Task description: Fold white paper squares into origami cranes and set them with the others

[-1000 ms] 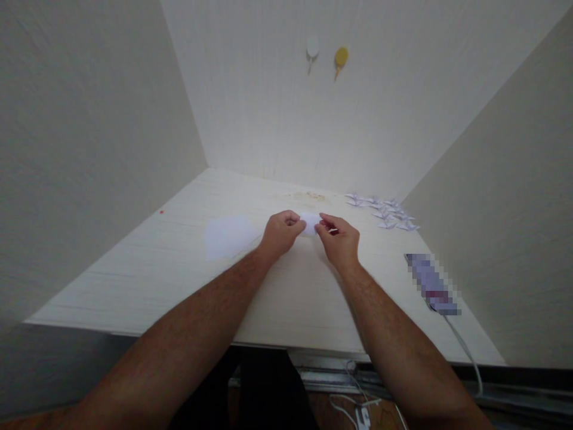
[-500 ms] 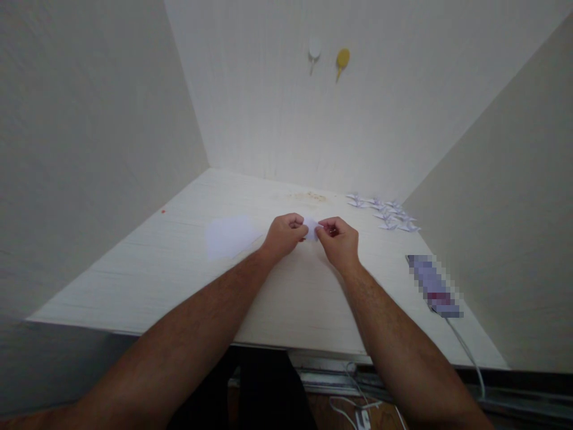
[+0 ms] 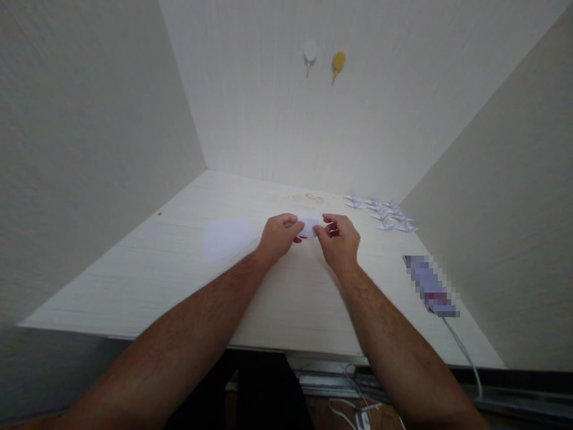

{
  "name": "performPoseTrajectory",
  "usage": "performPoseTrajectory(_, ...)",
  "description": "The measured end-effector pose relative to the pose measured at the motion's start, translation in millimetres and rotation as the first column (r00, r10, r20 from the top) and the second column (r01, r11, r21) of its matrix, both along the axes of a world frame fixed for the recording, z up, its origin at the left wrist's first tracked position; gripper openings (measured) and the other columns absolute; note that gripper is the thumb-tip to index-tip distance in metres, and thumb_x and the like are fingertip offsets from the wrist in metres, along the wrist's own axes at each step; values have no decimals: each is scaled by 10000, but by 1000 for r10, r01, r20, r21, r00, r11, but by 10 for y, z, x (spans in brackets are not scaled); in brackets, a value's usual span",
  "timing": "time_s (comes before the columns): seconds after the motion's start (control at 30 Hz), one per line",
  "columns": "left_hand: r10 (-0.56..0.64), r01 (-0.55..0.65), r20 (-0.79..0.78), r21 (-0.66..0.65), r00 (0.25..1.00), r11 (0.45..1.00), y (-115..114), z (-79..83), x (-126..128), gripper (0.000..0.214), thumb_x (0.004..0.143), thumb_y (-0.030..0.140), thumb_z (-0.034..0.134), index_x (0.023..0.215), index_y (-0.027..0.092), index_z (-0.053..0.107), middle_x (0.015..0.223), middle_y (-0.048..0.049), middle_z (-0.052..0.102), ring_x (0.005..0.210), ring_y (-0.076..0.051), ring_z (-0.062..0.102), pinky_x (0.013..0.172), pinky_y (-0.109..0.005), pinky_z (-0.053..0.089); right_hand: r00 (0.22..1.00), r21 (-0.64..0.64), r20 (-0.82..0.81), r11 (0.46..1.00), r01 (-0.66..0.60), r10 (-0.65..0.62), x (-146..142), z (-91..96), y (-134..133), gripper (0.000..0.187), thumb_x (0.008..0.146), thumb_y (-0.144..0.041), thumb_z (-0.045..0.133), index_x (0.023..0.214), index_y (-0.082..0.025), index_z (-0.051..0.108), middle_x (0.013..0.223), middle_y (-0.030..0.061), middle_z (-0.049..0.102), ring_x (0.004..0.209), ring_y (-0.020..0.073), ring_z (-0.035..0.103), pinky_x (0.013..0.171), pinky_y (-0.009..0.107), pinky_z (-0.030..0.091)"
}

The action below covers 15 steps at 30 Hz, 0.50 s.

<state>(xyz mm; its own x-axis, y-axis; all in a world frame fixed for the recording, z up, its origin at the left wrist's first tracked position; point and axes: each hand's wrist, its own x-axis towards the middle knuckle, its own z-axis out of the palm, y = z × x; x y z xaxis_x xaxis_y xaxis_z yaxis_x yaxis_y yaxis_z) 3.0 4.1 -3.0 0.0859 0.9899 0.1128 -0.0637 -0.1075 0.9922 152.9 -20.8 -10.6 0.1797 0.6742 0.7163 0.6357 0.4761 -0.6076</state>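
Paper (image 3: 308, 227), one small white piece, sits between left hand (image 3: 280, 233), pinching it, and right hand (image 3: 339, 240), thumb touching, index parted, grip unclear. One larger sheet or stack (image 3: 227, 237) lies left; bare tabletop (image 3: 295, 298) runs nearside to its front edge.

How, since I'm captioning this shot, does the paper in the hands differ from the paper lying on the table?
Size: the held paper looks much smaller than the lying paper.
Pose: the held paper is gripped by the left hand, with the right hand at its other end; the lying paper rests flat on the table.
Both look white.
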Motion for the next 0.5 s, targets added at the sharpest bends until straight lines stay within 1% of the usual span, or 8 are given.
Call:
performPoseTrajectory(0.07, 17, -17, 14, -8, 1000, 1000, 4, 0, 5, 159, 690, 274, 671, 679, 136, 593, 648, -23, 661, 574, -148, 657, 473, -222, 533, 999, 5, 30, 1000, 11, -11, 12, -3, 3, 176, 769, -253, 665, 933, -194, 684, 842, 35, 656, 641, 130, 586, 621, 292, 523)
performPoseTrajectory(0.17, 18, -17, 35, -22, 999, 1000, 9, -3, 14, 174, 693, 279, 684, 682, 139, 582, 649, -21, 654, 587, -156, 667, 466, -225, 536, 998, -18, 67, 1000, -6, 7, 20, -6, 1, 144, 786, -259, 655, 908, -204, 709, 805, 36, 679, 673, 148, 609, 656, 304, 531)
performPoseTrajectory(0.33, 8, -5, 58, -46, 998, 999, 23, -23, 18, 172, 683, 263, 688, 684, 129, 580, 664, -30, 662, 573, -147, 656, 477, -234, 547, 995, -42, 73, 997, -70, 73, 8, 5, -11, 117, 793, -262, 647, 875, -210, 713, 829, 36, 692, 683, 146, 614, 625, 285, 521)
performPoseTrajectory(0.43, -2, 4, 41, -31, 999, 1000, 17, -26, 12, 166, 685, 264, 682, 690, 119, 600, 660, -28, 657, 554, -133, 637, 480, -237, 547, 990, -77, 80, 991, -111, 117, 3, 7, -15, 101, 779, -261, 665, 857, -210, 705, 792, 23, 677, 646, 136, 590, 594, 274, 501)
performPoseTrajectory(0.5, -27, 27, 22, -21, 999, 999, 3, -15, 8, 172, 685, 274, 683, 686, 116, 614, 660, -33, 655, 563, -135, 637, 482, -235, 544, 987, -66, 98, 991, -120, 126, 9, 1, -13, 96, 790, -251, 654, 860, -210, 707, 767, 18, 669, 638, 134, 579, 597, 274, 492)
